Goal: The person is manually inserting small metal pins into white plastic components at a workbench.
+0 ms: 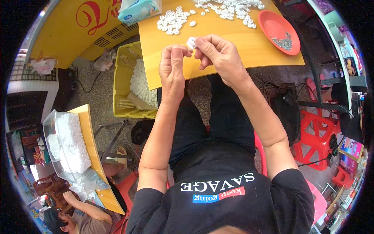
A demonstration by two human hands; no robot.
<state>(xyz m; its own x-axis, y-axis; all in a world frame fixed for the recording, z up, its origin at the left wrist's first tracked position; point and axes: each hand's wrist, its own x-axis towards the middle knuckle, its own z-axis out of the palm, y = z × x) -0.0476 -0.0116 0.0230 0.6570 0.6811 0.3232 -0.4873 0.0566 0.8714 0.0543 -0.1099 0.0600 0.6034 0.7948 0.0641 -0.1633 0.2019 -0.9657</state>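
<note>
Your right hand (pixel 218 54) and left hand (pixel 173 66) meet just above the near edge of the table (pixel 233 39). Between their fingertips you pinch a small white plastic piece (pixel 191 42); the right hand's thumb and forefinger are closed on it, and the left hand's fingers are curled in beside it, touching it from the left.

Beyond your hands, on the yellow-orange table top, lie two loose heaps of small white rings (pixel 173 20), one straight ahead and one farther to the right. To the right of your right hand sits an orange-red dish (pixel 272 23) holding thin metal pins (pixel 283 41). Ahead and to the left of your left hand lies a pale blue tissue pack (pixel 138 9).

Below and left of your left hand, on the grey floor, stands a yellow crate (pixel 122 84) filled with white parts. Far to your left another person's hand (pixel 70 197) rests near a tray (pixel 50 128) of white material. Red plastic stools (pixel 315 140) stand to your right.
</note>
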